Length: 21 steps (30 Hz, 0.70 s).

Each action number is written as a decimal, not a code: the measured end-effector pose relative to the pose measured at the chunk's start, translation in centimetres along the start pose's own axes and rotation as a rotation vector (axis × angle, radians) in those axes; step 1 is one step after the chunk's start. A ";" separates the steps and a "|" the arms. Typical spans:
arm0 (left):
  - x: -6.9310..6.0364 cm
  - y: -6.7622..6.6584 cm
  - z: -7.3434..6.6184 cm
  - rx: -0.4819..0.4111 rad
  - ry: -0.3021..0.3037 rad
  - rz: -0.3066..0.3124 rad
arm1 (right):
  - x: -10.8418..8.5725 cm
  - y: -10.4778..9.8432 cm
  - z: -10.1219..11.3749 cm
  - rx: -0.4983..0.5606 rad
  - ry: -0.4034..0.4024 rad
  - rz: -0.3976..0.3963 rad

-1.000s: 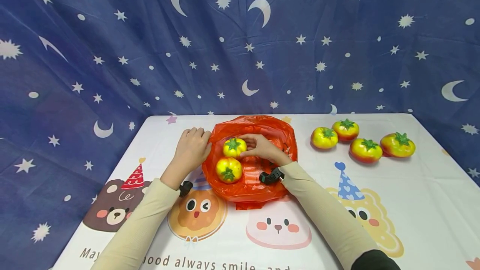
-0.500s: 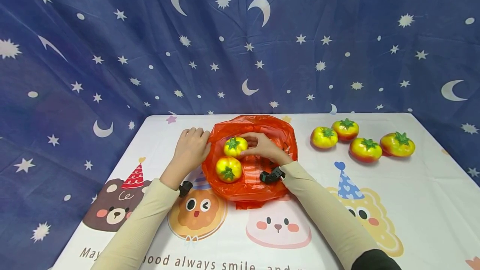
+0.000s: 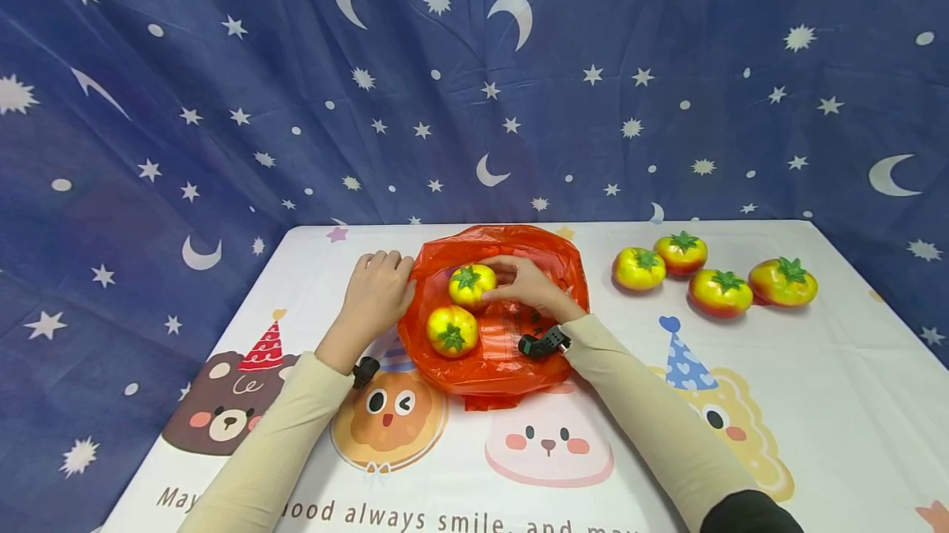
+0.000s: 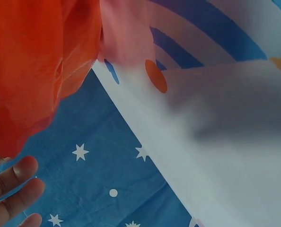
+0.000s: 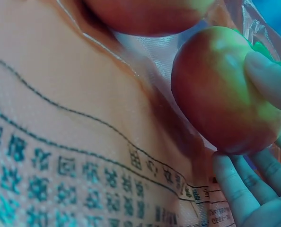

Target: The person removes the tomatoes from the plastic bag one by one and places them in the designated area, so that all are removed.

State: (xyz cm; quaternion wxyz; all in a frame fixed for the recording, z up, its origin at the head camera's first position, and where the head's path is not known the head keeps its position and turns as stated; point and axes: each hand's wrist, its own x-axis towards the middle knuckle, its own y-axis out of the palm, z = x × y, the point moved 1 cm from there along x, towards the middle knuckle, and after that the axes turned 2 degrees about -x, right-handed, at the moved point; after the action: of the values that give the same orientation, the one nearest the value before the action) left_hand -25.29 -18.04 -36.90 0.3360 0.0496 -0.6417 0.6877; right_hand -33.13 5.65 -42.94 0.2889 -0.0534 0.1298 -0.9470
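Observation:
A red plastic bag [image 3: 511, 381] lies spread wide on the table with two yellow-red tomatoes inside. My right hand [image 3: 528, 284] reaches into it and holds the upper tomato [image 3: 472, 286] between thumb and fingers; the right wrist view shows the thumb on top of that tomato [image 5: 216, 90] and fingers beneath. The other tomato [image 3: 452, 331] sits just below it in the bag. My left hand [image 3: 376, 290] grips the bag's left rim with curled fingers; in the left wrist view the fingertips [image 4: 17, 189] show at the edge of the bag [image 4: 31, 71].
Several more tomatoes stand at the table's right rear, among them one at the front [image 3: 720, 294] and one at the far right [image 3: 783, 282]. A white printed tablecloth [image 3: 853, 401] covers the table, and a blue starry curtain [image 3: 415, 47] hangs behind it.
The upper tomato and my right hand have shifted slightly right and upward, opening a small gap from the lower tomato. My left hand has stayed at the bag's rim.

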 end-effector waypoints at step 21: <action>0.0 0.0 -0.1 -0.023 -0.016 0.016 | -2.3 -1.6 1.7 -0.024 0.020 -0.100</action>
State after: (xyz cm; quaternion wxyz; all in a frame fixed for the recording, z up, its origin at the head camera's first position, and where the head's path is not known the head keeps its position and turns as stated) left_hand -25.23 -18.01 -36.93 0.3258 0.0459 -0.6526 0.6825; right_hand -31.81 7.88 -40.94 0.2392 -0.0536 0.1412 -0.9591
